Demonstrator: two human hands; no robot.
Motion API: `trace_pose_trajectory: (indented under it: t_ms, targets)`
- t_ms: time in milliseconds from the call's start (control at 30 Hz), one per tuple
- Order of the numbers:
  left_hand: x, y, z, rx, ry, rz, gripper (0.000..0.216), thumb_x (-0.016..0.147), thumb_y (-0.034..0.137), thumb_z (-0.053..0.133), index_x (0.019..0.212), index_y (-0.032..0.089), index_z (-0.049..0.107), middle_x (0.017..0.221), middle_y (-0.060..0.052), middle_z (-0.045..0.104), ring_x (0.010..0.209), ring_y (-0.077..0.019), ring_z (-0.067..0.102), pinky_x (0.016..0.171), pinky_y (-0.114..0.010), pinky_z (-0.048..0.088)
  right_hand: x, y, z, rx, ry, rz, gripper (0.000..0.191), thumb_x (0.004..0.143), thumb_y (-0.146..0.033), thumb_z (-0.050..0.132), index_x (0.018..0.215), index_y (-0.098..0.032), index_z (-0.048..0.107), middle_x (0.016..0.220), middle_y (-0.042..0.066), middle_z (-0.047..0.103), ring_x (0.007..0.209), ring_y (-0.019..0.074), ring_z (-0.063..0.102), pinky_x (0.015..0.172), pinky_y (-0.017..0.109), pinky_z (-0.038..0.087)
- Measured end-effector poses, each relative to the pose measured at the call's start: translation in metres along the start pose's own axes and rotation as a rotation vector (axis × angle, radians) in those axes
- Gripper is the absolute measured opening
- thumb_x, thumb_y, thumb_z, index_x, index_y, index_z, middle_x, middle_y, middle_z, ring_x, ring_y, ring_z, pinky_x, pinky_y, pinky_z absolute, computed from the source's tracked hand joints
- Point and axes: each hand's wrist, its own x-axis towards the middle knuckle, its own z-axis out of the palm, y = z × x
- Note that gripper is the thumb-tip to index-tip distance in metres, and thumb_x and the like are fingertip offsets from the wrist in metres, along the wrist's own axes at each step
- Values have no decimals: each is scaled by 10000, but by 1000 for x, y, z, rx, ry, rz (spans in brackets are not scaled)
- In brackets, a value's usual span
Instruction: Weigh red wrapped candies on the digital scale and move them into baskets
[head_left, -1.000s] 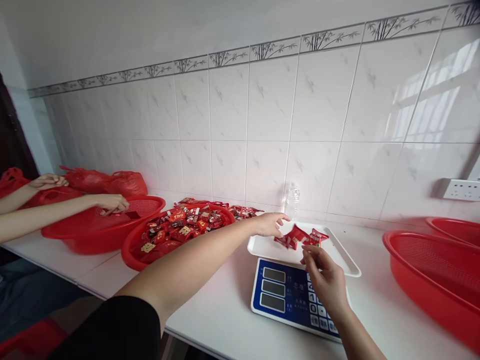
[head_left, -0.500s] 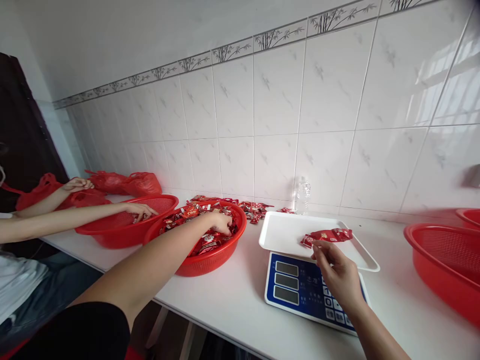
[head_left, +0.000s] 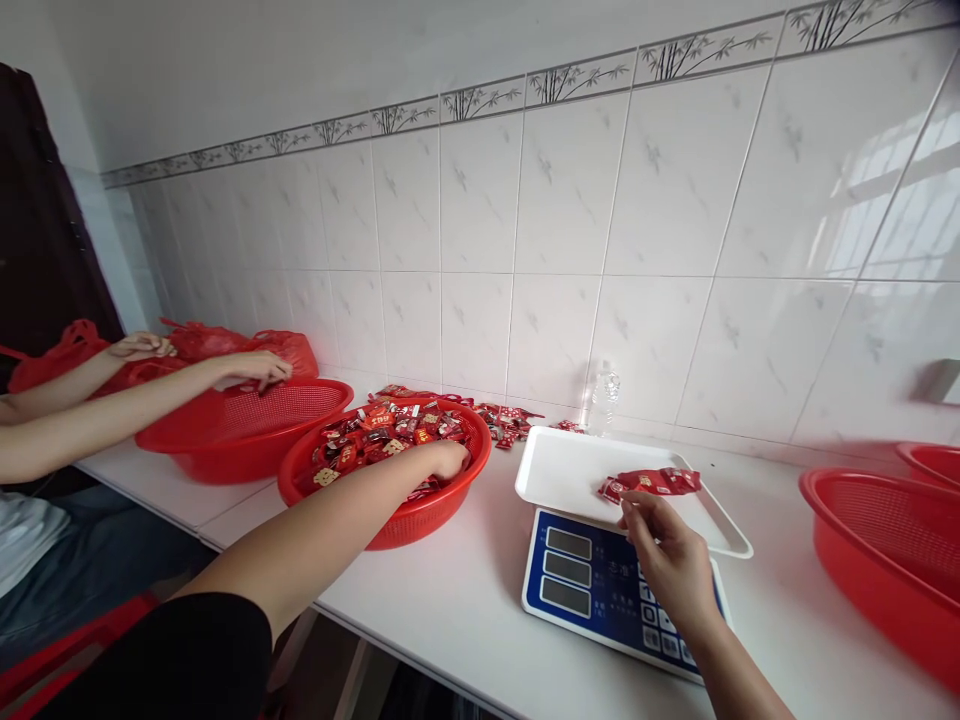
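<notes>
My left hand [head_left: 448, 459] reaches into a red basket [head_left: 420, 512] heaped with red candy packets [head_left: 375, 440]; its fingers are curled down among the packets and what they hold is hidden. My right hand [head_left: 664, 545] hovers over the keypad of a blue scale [head_left: 592, 585], fingers loosely curled, just in front of the white tray [head_left: 570, 465]. A few red packets [head_left: 651, 481] lie on the tray, right beyond my right fingertips.
Another person's two hands [head_left: 247, 368] work at a second red basket [head_left: 247, 435] on the left, beside red plastic bags [head_left: 225, 345]. More red baskets [head_left: 885, 550] stand at the right. A clear bottle [head_left: 604, 395] and loose packets [head_left: 510, 415] sit by the tiled wall.
My left hand left the tray and went into the candy basket, then dug deeper. My right hand stayed near the tray's front edge. The other person's hand lifted to the basket rim.
</notes>
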Motion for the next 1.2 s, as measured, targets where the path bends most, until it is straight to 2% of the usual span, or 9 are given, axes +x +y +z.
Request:
trace_pose_trajectory:
  t_ms: [100, 200, 333, 567, 700, 800, 1000, 1100, 1200]
  targets:
    - [-2, 3, -5, 17, -66, -18, 90, 759, 180, 667, 839, 139, 658, 797, -30, 671, 664, -157, 611, 639, -305, 501, 0, 1, 0, 21, -6, -1, 294, 854, -486, 528, 953, -231, 635, 725, 19, 663, 690, 171, 626, 607, 254, 481]
    - [-3, 2, -7, -6, -46, -17, 125, 663, 123, 632, 770, 174, 674, 736, -38, 683, 581, -176, 588, 582, -284, 457, 2, 0, -1, 15, 79, -25, 298, 847, -479, 547, 972, -222, 632, 790, 36, 668, 695, 171, 618, 595, 261, 480]
    - [0, -3, -6, -63, 28, 8, 88, 679, 169, 567, 699, 199, 647, 684, -18, 666, 556, -157, 559, 546, -244, 415, 5, -4, -4, 69, 211, -79, 335, 842, -471, 565, 1061, -218, 592, 904, 53, 645, 673, 155, 586, 542, 258, 468]
    - [4, -11, -13, -112, 182, 38, 198, 739, 216, 565, 553, 194, 503, 603, 11, 561, 575, -142, 495, 539, -232, 347, 3, -4, -4, 62, 156, -90, 309, 858, -457, 557, 1050, -219, 605, 816, 37, 628, 651, 148, 566, 534, 258, 457]
    - [2, -10, -20, -163, 275, 9, 197, 773, 252, 565, 593, 192, 511, 621, 14, 553, 615, -142, 510, 552, -219, 357, 2, -3, -3, 59, 151, -76, 305, 861, -455, 558, 1054, -225, 609, 770, 23, 622, 643, 146, 563, 535, 252, 456]
    - [3, -10, -28, -228, 347, -30, 149, 825, 282, 517, 707, 194, 541, 650, 13, 568, 605, -135, 533, 537, -207, 382, 3, -3, -2, 48, 153, -77, 305, 861, -456, 557, 1050, -223, 613, 760, 21, 623, 630, 144, 560, 522, 248, 449]
    - [5, -6, -57, -336, 452, -69, 169, 888, 313, 443, 825, 195, 546, 642, 23, 562, 504, -122, 544, 490, -212, 411, 3, -6, -3, 43, 156, -103, 299, 870, -446, 544, 1045, -214, 614, 745, 20, 624, 596, 140, 548, 501, 247, 435]
    - [3, 7, -69, -357, 509, -49, 176, 898, 321, 434, 863, 194, 550, 668, 22, 571, 507, -121, 554, 496, -216, 426, 3, -6, -3, 43, 158, -116, 286, 871, -440, 543, 1036, -215, 611, 779, 25, 628, 609, 141, 549, 513, 250, 442]
    - [4, 31, -73, -368, 535, 35, 180, 903, 312, 434, 878, 188, 562, 716, 17, 599, 560, -118, 575, 537, -213, 446, 4, -4, -3, 53, 167, -126, 276, 866, -440, 550, 1013, -215, 611, 833, 37, 634, 635, 144, 556, 529, 256, 453]
